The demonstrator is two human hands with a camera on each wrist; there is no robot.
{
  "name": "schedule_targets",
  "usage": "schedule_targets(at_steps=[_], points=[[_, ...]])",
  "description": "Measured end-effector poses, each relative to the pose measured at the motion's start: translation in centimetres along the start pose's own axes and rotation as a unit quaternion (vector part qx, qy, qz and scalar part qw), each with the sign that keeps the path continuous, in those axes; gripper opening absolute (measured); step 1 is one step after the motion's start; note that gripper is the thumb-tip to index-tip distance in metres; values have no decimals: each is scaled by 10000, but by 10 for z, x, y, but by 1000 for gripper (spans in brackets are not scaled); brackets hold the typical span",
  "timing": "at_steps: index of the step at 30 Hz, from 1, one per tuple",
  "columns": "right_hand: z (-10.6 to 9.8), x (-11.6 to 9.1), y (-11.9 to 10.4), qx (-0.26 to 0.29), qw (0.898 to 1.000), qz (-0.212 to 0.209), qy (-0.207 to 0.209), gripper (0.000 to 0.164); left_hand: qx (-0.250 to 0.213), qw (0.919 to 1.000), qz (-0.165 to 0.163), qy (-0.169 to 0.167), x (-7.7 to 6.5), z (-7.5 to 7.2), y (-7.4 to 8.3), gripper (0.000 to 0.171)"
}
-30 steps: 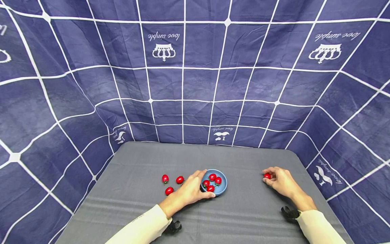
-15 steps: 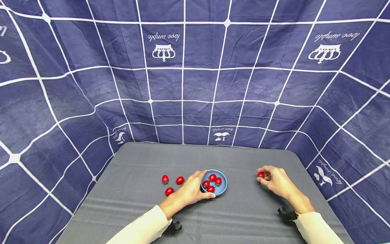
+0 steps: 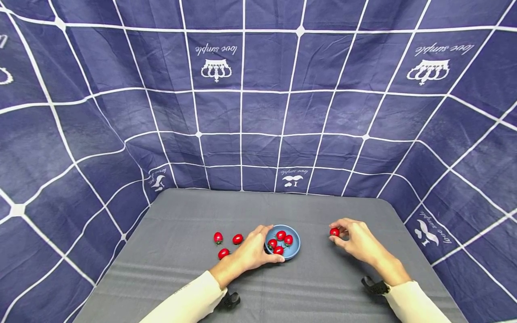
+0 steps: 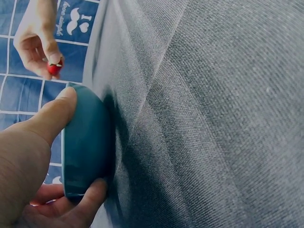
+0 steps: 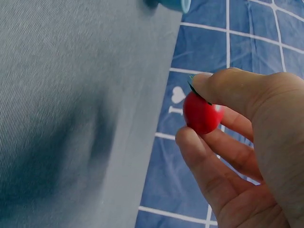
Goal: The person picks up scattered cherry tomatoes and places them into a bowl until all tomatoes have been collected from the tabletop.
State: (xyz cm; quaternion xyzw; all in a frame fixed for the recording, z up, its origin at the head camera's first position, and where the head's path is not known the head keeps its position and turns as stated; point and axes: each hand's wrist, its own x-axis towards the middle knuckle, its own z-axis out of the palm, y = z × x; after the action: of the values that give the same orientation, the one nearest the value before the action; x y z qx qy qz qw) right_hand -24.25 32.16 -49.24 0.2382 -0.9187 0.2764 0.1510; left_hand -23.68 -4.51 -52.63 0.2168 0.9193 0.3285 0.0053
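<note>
A blue bowl [image 3: 294,251] stands on the grey table with several red cherry tomatoes [image 3: 281,235] in it. My left hand [image 3: 252,251] grips its left side, thumb at the near rim and fingers round the far side; the left wrist view shows the bowl's outer wall [image 4: 85,142] between thumb and fingers. To the right of the bowl, my right hand [image 3: 357,240] pinches one cherry tomato [image 5: 202,112] between thumb and fingertips, above the cloth. Its green leaf cap shows near the thumb in the right wrist view.
Left of my left hand lie 3 loose cherry tomatoes [image 3: 237,239] on the grey table [image 3: 194,282]. A blue curtain [image 3: 262,112] with white grid lines rises behind the table and along both sides. Black straps [image 3: 375,286] circle both wrists.
My right hand has moved left toward the bowl with the cherry tomato between its fingers. The left hand and the bowl have stayed in place.
</note>
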Motion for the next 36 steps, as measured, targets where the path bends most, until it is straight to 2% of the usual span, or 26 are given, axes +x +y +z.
schedule_targets(at_steps=[11, 19, 36], points=[[11, 4, -21, 140, 9993, -335, -109, 29, 52, 10000, -48, -26, 1, 1, -1, 107], [22, 10, -38, -44, 9959, -903, -85, 31, 121, 9999, 0, 23, 1, 1, -2, 106], [37, 24, -70, -186, 9916, -1187, -485, 28, 202, 9998, 51, -22, 0, 1, 0, 107]])
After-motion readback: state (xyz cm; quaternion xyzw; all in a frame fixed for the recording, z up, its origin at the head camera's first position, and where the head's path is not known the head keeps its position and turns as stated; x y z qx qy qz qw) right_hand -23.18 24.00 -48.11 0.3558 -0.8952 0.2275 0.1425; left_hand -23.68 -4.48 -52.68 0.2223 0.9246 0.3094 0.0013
